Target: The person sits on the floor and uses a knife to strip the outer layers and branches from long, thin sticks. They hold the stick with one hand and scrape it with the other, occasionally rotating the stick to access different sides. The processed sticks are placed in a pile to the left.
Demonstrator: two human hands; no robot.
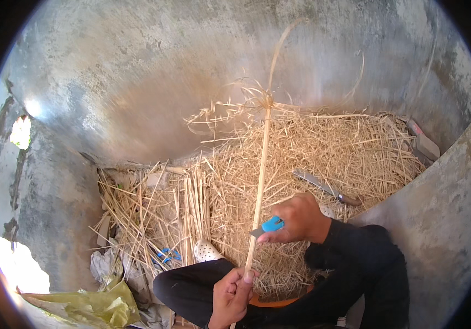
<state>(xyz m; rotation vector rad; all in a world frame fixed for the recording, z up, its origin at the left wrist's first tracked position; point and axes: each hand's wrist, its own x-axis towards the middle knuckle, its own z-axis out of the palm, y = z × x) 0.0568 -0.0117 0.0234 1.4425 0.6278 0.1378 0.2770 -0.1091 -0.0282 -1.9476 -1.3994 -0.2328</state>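
Note:
My left hand [232,296] is closed around the lower end of a long, pale bamboo strip [263,159]. The strip rises away from me, with a tuft of thin curled shavings [265,100] near its far end. In my right hand [297,220] is a small knife [271,225] with a blue handle. Its short grey blade lies against the strip, above my left hand. The fingers of my right hand wrap the handle and hide part of it.
Loose shavings [323,145] cover the ground. A larger knife [327,187] with a wooden handle lies on them. Cut strips [194,200] and blue-handled scissors [168,255] are at left. A yellowish plastic sheet [90,304] lies front left. Concrete walls [153,71] curve around.

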